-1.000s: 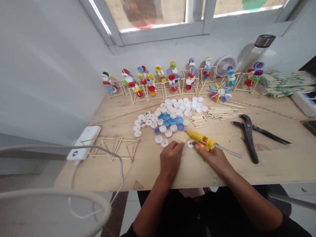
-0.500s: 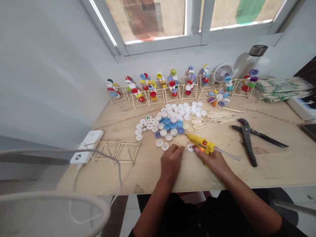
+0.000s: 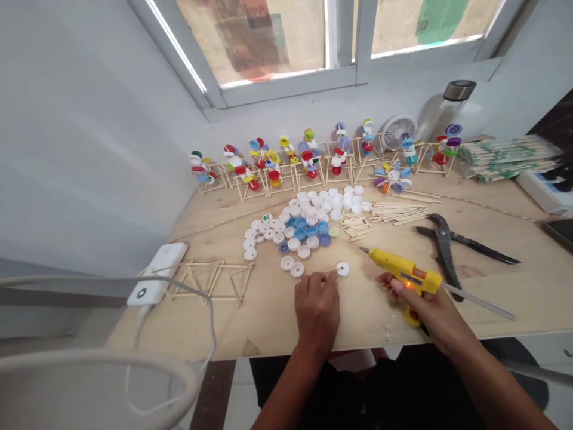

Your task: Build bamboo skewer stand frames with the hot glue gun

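My right hand (image 3: pixel 432 310) is wrapped round the handle of a yellow hot glue gun (image 3: pixel 398 267). Its nozzle points to the upper left, a small orange light glows on its side, and a clear glue stick (image 3: pixel 481 303) sticks out of the back. Fingers drawn together, my left hand (image 3: pixel 317 307) rests on the table and pinches a short wooden stick (image 3: pixel 330 272), mostly hidden by the fingers. The stick's tip meets a white bottle cap (image 3: pixel 342 269) that has a hole in its middle.
Beyond the hands lie white and blue caps (image 3: pixel 308 224) and cut sticks (image 3: pixel 398 211). Black pliers (image 3: pixel 443 251) are at right. Stick frames with colourful cap wheels (image 3: pixel 308 161) line the wall. A stick frame (image 3: pixel 210 280) and white power strip (image 3: pixel 156 275) sit left.
My right hand has pulled the glue gun to the right, away from the white cap. My left hand has turned palm down, keeping close to the cap.
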A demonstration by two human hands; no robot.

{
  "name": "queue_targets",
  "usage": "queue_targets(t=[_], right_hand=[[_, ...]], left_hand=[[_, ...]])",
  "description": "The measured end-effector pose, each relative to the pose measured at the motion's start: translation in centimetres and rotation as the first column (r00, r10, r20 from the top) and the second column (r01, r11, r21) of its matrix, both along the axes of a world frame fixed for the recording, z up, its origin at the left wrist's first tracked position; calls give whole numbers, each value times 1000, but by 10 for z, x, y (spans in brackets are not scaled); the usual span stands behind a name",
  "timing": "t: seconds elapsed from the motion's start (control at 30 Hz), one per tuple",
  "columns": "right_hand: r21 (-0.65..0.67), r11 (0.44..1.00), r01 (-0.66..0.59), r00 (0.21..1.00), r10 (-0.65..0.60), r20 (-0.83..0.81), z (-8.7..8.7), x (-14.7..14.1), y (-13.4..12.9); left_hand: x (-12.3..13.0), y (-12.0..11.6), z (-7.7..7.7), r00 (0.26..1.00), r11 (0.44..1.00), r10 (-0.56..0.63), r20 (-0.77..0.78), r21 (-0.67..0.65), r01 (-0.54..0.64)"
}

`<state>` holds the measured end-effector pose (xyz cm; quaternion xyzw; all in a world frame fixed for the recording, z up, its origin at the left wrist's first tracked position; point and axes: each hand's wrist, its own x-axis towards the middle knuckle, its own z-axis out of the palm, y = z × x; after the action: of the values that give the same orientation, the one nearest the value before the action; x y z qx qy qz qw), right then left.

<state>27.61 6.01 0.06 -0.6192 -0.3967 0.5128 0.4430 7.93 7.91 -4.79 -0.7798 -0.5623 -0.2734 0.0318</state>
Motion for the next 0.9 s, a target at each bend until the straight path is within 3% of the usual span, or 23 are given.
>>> queue_targets(t=[0.47,0.73,0.9], right_hand=[[-114,992,-47,999,46,-12,-18,6,-9],[-106,994,29,999,-31,-17,-18,2,-9],[-128,991,-36,998,43,52,-18,6,-9]], left_hand=[[11,5,0,996,998,12,-84,-65,-18],[10,6,-1,996,996,19,-92,-82,-27],[9,6,-2,999,997,11,-52,-78,-15]])
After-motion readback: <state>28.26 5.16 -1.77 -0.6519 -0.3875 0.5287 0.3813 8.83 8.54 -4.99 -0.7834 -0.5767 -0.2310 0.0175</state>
